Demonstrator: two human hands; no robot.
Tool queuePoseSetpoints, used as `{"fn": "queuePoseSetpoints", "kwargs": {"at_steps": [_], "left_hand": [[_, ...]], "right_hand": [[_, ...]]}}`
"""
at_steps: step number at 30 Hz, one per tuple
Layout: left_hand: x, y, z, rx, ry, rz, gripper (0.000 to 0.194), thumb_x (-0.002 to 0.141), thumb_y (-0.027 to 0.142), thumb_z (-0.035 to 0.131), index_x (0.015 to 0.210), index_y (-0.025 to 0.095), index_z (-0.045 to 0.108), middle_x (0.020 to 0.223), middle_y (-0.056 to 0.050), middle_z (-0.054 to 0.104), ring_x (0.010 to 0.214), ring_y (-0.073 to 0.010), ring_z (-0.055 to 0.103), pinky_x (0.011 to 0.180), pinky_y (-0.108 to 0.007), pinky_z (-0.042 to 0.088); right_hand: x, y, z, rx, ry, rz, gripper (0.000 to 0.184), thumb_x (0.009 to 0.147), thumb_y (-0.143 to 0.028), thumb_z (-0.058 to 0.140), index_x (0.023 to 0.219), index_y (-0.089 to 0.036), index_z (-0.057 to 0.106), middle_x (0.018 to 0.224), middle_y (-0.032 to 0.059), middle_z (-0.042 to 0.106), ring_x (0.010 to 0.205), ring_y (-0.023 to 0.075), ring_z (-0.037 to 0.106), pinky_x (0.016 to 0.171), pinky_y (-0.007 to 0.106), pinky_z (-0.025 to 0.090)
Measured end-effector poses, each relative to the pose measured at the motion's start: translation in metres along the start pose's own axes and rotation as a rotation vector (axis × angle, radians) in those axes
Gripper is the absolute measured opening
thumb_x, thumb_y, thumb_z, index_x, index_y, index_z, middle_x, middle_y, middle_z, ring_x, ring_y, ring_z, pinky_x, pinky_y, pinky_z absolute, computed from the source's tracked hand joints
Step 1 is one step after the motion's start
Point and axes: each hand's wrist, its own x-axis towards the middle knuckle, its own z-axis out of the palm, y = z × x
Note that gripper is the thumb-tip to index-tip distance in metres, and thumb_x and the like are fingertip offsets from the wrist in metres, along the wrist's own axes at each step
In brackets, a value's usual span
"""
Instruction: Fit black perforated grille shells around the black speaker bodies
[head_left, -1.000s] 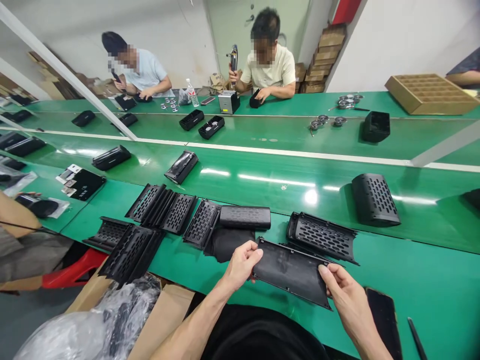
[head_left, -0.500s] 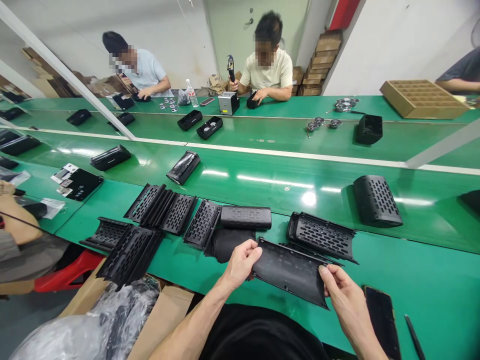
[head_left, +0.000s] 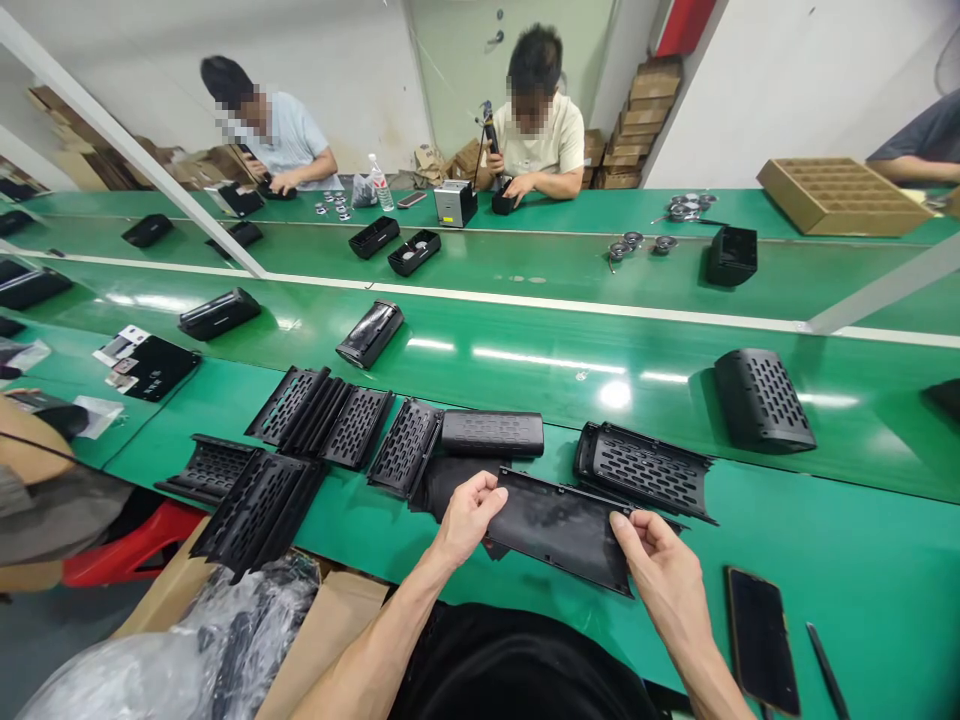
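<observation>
Between my hands is a black curved plastic speaker cover (head_left: pixel 562 535), its hollow inner side facing up and toward me. My left hand (head_left: pixel 470 520) pinches its left end, thumb on top. At the opposite end my right hand (head_left: pixel 660 560) grips the corner with thumb and fingers. Just behind it, perforated black grilles (head_left: pixel 649 470) lie stacked on the green bench. A closed-looking black cover (head_left: pixel 492 433) rests further back, beside a dark cloth-like sheet (head_left: pixel 439 485) partly hidden by my left hand. More slotted grilles (head_left: pixel 259 505) lie piled to the left.
A phone (head_left: pixel 763 640) and a thin black tool (head_left: pixel 826 670) lie at the right. Black speaker housings (head_left: pixel 763 400) sit on the green conveyor (head_left: pixel 525 385). Co-workers (head_left: pixel 540 140) sit across the line. A carton with plastic bags (head_left: pixel 225 640) stands below the bench's left side.
Both hands have moved slightly left with the cover. Across the line, a co-worker's hand has brought a power screwdriver over to a black housing.
</observation>
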Motion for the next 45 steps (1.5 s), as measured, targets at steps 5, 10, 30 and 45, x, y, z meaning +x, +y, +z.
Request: {"fn": "queuePoseSetpoints", "kwargs": {"at_steps": [5, 10, 30, 45], "left_hand": [[0.001, 0.002, 0.004, -0.036, -0.009, -0.006, 0.048, 0.083, 0.066, 0.071, 0.083, 0.021, 0.054, 0.063, 0.007, 0.041, 0.055, -0.0087, 0.035, 0.053, -0.021, 0.032], [0.000, 0.003, 0.009, -0.034, -0.082, 0.036, 0.046, 0.088, 0.064, 0.069, 0.086, 0.020, 0.054, 0.065, 0.008, 0.038, 0.058, -0.0088, 0.033, 0.057, -0.021, 0.031], [0.000, 0.004, 0.022, -0.091, -0.114, -0.016, 0.044, 0.088, 0.062, 0.070, 0.088, 0.021, 0.054, 0.063, 0.008, 0.045, 0.052, -0.0076, 0.040, 0.051, -0.019, 0.038], [0.004, 0.004, 0.025, -0.224, -0.149, -0.084, 0.043, 0.089, 0.060, 0.071, 0.092, 0.021, 0.053, 0.063, 0.008, 0.053, 0.041, -0.0065, 0.047, 0.034, -0.016, 0.041]], "right_hand": [[0.006, 0.007, -0.005, -0.005, -0.070, -0.010, 0.051, 0.081, -0.072, 0.069, 0.092, -0.023, 0.061, 0.068, -0.0022, 0.055, 0.058, 0.0166, 0.047, 0.052, 0.030, 0.037], [0.014, 0.007, -0.008, -0.137, -0.041, -0.180, 0.067, 0.083, -0.064, 0.070, 0.136, -0.024, 0.060, 0.109, 0.0087, 0.069, 0.093, 0.0271, 0.067, 0.074, 0.036, 0.053], [0.019, -0.003, 0.000, -0.235, -0.102, -0.375, 0.027, 0.091, -0.050, 0.064, 0.091, -0.026, 0.075, 0.100, 0.0071, 0.074, 0.092, 0.0289, 0.067, 0.084, 0.040, 0.049], [0.017, 0.027, -0.019, 0.258, -0.138, 0.089, 0.054, 0.074, -0.061, 0.083, 0.108, -0.020, 0.077, 0.075, 0.0034, 0.068, 0.070, 0.0231, 0.062, 0.060, 0.034, 0.052]]}}
